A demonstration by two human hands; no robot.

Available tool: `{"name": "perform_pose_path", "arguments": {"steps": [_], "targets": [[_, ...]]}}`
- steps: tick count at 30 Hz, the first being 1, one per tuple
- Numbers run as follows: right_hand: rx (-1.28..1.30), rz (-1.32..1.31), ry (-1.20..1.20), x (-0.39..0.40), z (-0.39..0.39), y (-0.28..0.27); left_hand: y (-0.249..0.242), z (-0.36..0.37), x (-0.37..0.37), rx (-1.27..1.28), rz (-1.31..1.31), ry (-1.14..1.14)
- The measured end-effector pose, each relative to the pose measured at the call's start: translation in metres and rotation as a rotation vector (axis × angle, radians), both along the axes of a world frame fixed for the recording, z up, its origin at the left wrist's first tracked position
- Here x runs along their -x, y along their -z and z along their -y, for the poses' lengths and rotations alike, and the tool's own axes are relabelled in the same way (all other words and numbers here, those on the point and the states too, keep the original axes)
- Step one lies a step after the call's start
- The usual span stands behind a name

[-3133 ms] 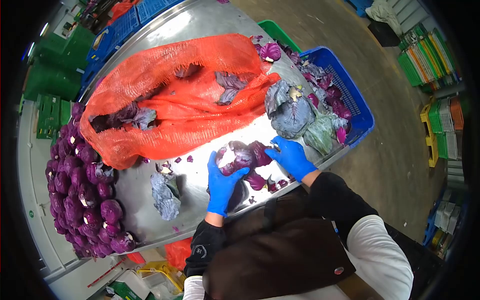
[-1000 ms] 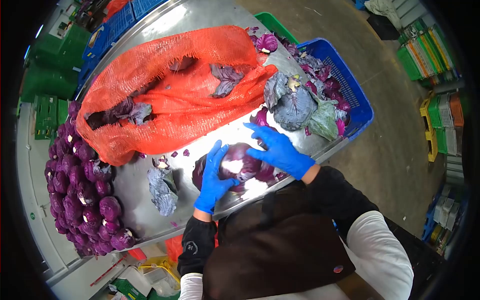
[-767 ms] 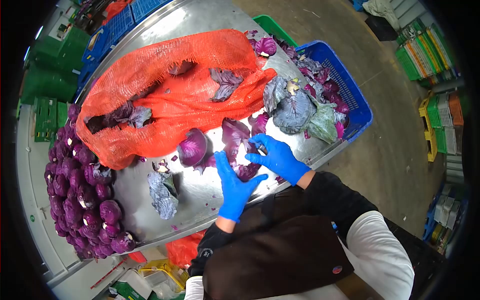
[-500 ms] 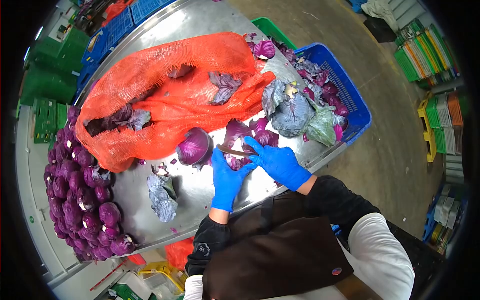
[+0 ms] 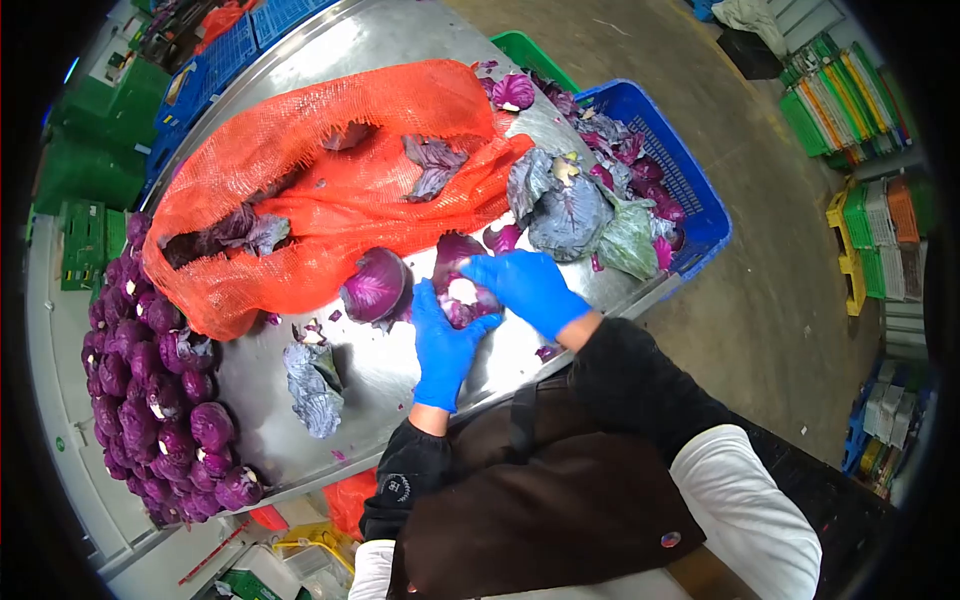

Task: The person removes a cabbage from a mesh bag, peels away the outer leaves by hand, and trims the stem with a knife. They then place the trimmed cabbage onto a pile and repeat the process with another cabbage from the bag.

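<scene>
My left hand (image 5: 447, 345), in a blue glove, cups a red cabbage (image 5: 462, 292) from its near left side. The cabbage's pale cut base faces up. My right hand (image 5: 537, 290), also gloved in blue, reaches over its right side with curled fingers against a dark purple leaf (image 5: 457, 252). What those fingers hold is hidden; no knife blade shows now. Left of the cabbage lies a large loose purple piece (image 5: 377, 286). A grey-purple cabbage with spread outer leaves (image 5: 570, 218) sits beyond my right hand.
A red mesh sack (image 5: 330, 110) with cabbages inside lies across the metal table (image 5: 270, 400). Many red cabbages (image 5: 150, 370) are piled at the left. A blue crate (image 5: 708, 215) of trimmed leaves stands at the right, beside a green crate (image 5: 535, 55). A withered leaf (image 5: 313, 390) lies nearby.
The brown knife seen between my hands is out of sight. My right hand has moved up over the cabbage, whose white base now shows. The view has shifted slightly.
</scene>
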State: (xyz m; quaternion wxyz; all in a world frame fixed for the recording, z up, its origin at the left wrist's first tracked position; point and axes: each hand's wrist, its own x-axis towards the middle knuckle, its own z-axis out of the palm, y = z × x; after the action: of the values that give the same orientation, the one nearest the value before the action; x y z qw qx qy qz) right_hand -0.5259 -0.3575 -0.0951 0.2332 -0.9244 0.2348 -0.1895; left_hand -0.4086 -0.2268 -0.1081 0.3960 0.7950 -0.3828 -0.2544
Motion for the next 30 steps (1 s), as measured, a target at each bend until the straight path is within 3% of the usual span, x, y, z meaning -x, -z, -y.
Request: {"name": "perform_pose_path", "arguments": {"steps": [1, 2, 5, 7, 8, 11, 12, 16, 18, 21, 22, 23, 24, 25, 27, 28, 30], "targets": [[-0.146, -0.326, 0.186, -0.013, 0.014, -0.001, -0.004, -0.002, 0.008, -0.105, 0.091, 0.105], [-0.061, -0.372, 0.101, -0.011, 0.030, -0.003, 0.001, -0.011, 0.020, 0.019, 0.319, 0.163], [-0.106, -0.255, 0.001, -0.006, 0.031, 0.024, 0.009, -0.021, 0.024, 0.059, 0.331, 0.140], [-0.378, -0.021, 0.182, -0.008, 0.012, 0.033, 0.010, -0.032, 0.012, 0.096, 0.259, 0.168], [-0.380, -0.015, 0.180, -0.011, 0.014, 0.038, 0.010, -0.037, 0.006, 0.134, 0.187, 0.197], [-0.506, -0.014, 0.598, -0.014, 0.037, 0.041, 0.007, -0.057, 0.004, 0.155, -0.022, 0.134], [-0.677, -0.189, 0.576, -0.004, 0.045, 0.025, 0.005, -0.059, 0.003, 0.192, -0.156, 0.087], [-0.755, 0.009, 0.067, -0.007, -0.004, 0.018, 0.007, -0.059, -0.003, 0.168, -0.098, 0.139], [-0.843, -0.077, 0.017, -0.004, -0.008, 0.012, 0.005, -0.060, -0.007, 0.165, -0.087, 0.163], [-0.322, -0.061, -0.160, -0.010, -0.008, 0.026, 0.005, -0.058, -0.014, 0.150, -0.082, 0.216], [-0.323, -0.062, -0.159, -0.008, -0.004, 0.049, 0.005, -0.057, -0.016, 0.141, -0.082, 0.231], [-0.865, 0.189, 0.038, -0.004, 0.005, 0.089, 0.004, -0.059, -0.018, 0.146, -0.117, 0.232], [-1.395, 0.453, 0.243, -0.006, 0.013, 0.092, 0.003, -0.061, -0.018, 0.151, -0.107, 0.227], [-1.393, 0.464, 0.237, -0.004, 0.017, 0.097, 0.005, -0.064, -0.018, 0.180, -0.132, 0.227], [-0.787, -0.210, 0.334, 0.006, 0.013, 0.094, 0.004, -0.062, -0.017, 0.122, -0.177, 0.185], [-0.796, -0.209, 0.340, 0.007, 0.005, 0.072, 0.005, -0.065, -0.019, 0.113, -0.179, 0.191], [-0.531, -0.098, 0.344, 0.001, 0.001, 0.014, 0.013, -0.057, -0.024, 0.167, -0.301, 0.148]]}}
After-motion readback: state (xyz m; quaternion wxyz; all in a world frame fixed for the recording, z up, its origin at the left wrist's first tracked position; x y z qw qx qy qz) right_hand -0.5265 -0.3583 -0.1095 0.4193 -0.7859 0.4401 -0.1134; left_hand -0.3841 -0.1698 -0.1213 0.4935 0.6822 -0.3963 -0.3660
